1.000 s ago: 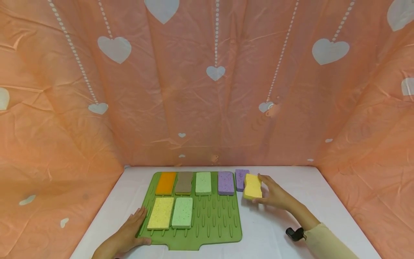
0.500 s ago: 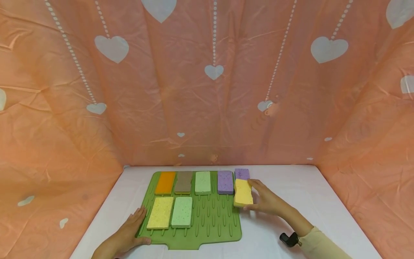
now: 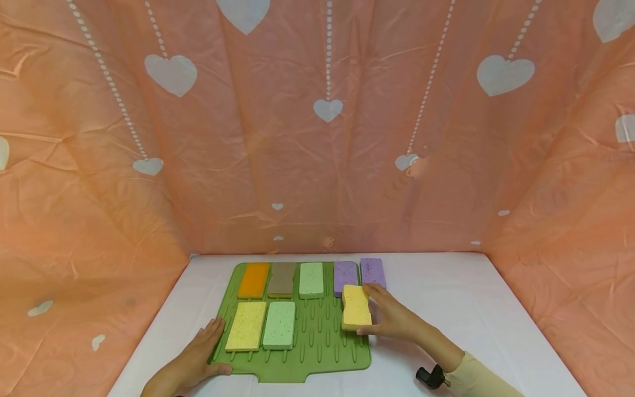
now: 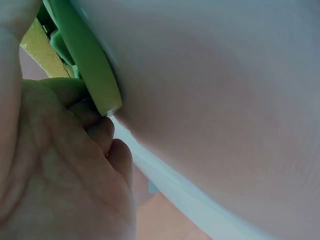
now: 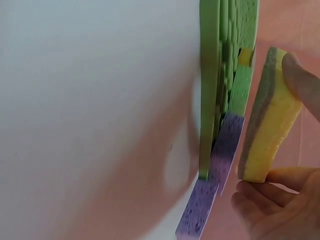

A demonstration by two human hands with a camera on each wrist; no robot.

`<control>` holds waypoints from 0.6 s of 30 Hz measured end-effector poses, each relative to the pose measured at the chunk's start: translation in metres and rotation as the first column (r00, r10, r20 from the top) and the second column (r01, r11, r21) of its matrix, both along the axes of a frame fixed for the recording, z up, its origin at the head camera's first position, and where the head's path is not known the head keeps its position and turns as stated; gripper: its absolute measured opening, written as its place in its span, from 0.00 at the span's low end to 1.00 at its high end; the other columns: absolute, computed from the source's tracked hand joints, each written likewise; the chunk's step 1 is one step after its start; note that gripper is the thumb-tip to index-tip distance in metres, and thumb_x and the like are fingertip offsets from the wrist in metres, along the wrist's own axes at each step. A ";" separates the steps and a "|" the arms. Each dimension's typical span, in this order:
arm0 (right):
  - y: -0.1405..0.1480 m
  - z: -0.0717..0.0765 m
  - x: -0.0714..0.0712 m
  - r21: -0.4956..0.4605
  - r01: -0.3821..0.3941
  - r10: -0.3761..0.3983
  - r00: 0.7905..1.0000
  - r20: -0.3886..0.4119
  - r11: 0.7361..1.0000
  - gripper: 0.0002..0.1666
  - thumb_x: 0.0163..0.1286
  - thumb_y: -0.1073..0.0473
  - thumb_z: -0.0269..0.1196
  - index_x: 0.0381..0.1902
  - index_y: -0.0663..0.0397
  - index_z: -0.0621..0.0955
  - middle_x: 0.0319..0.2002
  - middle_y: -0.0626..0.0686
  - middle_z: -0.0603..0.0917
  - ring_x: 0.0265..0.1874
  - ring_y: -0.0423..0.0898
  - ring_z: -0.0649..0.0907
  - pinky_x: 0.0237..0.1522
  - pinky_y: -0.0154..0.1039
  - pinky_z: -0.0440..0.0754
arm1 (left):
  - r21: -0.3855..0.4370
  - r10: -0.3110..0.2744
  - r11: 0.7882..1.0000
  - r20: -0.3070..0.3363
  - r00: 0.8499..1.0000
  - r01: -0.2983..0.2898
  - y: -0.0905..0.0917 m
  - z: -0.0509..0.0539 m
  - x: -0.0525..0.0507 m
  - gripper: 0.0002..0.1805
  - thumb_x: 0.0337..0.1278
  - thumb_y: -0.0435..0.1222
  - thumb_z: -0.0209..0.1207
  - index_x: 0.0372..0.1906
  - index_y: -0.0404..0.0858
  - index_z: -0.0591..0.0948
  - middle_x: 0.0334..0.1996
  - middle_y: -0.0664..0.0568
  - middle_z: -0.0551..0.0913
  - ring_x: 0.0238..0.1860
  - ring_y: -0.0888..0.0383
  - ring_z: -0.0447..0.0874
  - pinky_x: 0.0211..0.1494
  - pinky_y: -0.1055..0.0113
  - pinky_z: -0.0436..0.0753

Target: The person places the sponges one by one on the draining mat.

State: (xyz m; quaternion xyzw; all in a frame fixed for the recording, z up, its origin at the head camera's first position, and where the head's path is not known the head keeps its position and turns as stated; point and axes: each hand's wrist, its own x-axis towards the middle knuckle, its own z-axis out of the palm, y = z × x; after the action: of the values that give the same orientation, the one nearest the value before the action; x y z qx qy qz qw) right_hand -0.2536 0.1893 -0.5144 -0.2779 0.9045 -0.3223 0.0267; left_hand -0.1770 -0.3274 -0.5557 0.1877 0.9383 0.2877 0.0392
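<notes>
My right hand (image 3: pixel 392 317) pinches a yellow sponge (image 3: pixel 356 307) with wavy sides, thumb at one end and fingers at the other. In the right wrist view this sponge (image 5: pixel 272 130) shows a darker scouring layer and is lifted clear of the mat. Below it lies a green ribbed mat (image 3: pixel 317 358). At the mat's lower left corner, my left hand (image 3: pixel 195 353) rests with spread fingers along the edge; the left wrist view shows its fingers touching the mat's rim (image 4: pixel 97 75). A flat yellow sponge (image 3: pixel 246 326) and a light green sponge (image 3: pixel 279 325) form the mat's near row.
Along the mat's back row lie an orange sponge (image 3: pixel 253 280), a brown sponge (image 3: pixel 281 279), a light green sponge (image 3: pixel 311 279) and a purple sponge (image 3: pixel 344 275). Another purple sponge (image 3: pixel 372 271) lies just off the mat's right edge. Behind the white table (image 3: pixel 436 292) hangs an orange curtain (image 3: pixel 297 165).
My right hand has carried the yellow sponge left and nearer, from beside the off-mat purple sponge to over the mat's right part. My left hand has stayed put.
</notes>
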 end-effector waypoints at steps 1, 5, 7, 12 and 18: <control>-0.003 0.000 0.001 -0.005 -0.006 0.006 1.000 0.002 1.000 0.70 0.59 0.37 0.81 0.82 0.73 0.60 0.80 0.73 0.63 0.78 0.72 0.65 0.75 0.69 0.68 | -0.009 0.009 1.000 0.008 1.000 -0.009 0.000 -0.001 -0.001 0.65 0.53 0.60 0.75 0.79 0.17 0.58 0.80 0.20 0.52 0.81 0.77 0.24 0.66 0.94 0.24; -0.013 0.000 0.004 -0.020 -0.013 0.013 1.000 0.022 1.000 0.70 0.59 0.38 0.82 0.82 0.73 0.59 0.80 0.74 0.62 0.78 0.74 0.64 0.75 0.70 0.66 | 0.000 0.009 1.000 0.017 1.000 -0.009 0.000 0.001 0.000 0.65 0.54 0.60 0.74 0.80 0.19 0.58 0.80 0.21 0.52 0.85 0.65 0.27 0.68 0.91 0.23; -0.019 -0.001 0.005 -0.022 -0.016 0.016 1.000 0.025 1.000 0.70 0.58 0.38 0.82 0.82 0.73 0.60 0.80 0.74 0.62 0.78 0.74 0.64 0.75 0.71 0.65 | 0.005 0.001 1.000 0.009 1.000 -0.001 -0.001 -0.002 0.000 0.65 0.54 0.60 0.73 0.80 0.19 0.57 0.80 0.20 0.52 0.86 0.60 0.29 0.73 0.85 0.23; -0.031 -0.004 0.007 -0.024 -0.029 0.029 0.999 0.019 0.999 0.70 0.56 0.40 0.84 0.81 0.74 0.62 0.78 0.76 0.64 0.77 0.74 0.65 0.75 0.71 0.66 | 0.011 -0.005 1.000 -0.012 1.000 0.005 -0.002 -0.006 -0.001 0.65 0.54 0.60 0.74 0.80 0.18 0.57 0.79 0.19 0.53 0.82 0.76 0.25 0.73 0.87 0.24; -0.044 -0.006 0.009 -0.016 -0.039 0.040 0.998 0.040 0.999 0.70 0.57 0.38 0.83 0.81 0.72 0.62 0.79 0.73 0.63 0.78 0.72 0.66 0.76 0.68 0.67 | 0.021 -0.014 1.000 -0.044 0.999 0.015 -0.004 -0.009 -0.001 0.65 0.54 0.61 0.73 0.80 0.19 0.57 0.78 0.18 0.54 0.82 0.74 0.26 0.72 0.88 0.25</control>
State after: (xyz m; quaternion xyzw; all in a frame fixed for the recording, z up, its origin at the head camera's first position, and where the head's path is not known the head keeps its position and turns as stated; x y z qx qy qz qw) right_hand -0.2443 0.1452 -0.5201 -0.2895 0.8956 -0.3341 0.0493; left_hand -0.1776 -0.3312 -0.5646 0.2013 0.9345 0.2931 0.0189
